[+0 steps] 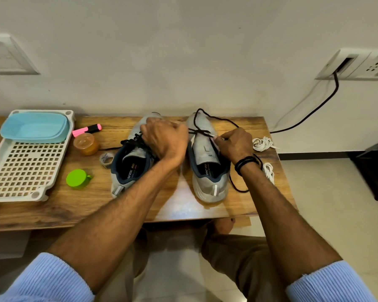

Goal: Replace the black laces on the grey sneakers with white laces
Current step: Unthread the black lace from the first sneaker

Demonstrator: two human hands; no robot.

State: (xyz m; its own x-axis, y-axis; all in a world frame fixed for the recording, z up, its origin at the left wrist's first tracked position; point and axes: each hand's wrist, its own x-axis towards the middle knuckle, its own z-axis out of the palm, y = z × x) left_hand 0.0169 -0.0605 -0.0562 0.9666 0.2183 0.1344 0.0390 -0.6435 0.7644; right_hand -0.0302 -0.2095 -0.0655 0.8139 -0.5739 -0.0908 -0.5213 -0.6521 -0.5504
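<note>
The right-side sneaker (207, 171) stands on the table (162, 203), heel toward the person, toe toward the wall. Its black lace (206, 115) is loosened: it loops over the toe, crosses once over the tongue, and trails down the outer side to the table beside the heel. The left hand (164, 140) reaches across from the left, knuckles up, fingers curled closed where the crossing strands end at them, gripping the black lace. The right hand (236, 144) sits at the outer eyelet edge, wrist slightly bent, its fingers (217, 139) pinching the black lace against the upper. A black band (247, 163) encircles the right wrist. The insole lettering is only partly legible. The left-side sneaker (118, 184) stands just beside it, parallel and partly under the left forearm. Its insole reads "NITR" with the rest hidden, and its second black lace (135, 139) is fully threaded. Both uppers are grey knit with dark blue collars and pale soles. White laces (262, 144) lie bundled on the table right of the right hand. Left of the sneakers are a tape roll (106, 160), an orange jar (86, 144), a pink highlighter (86, 129), a green lid (78, 178) and a perforated tray (26, 171) holding a blue container (34, 127).
</note>
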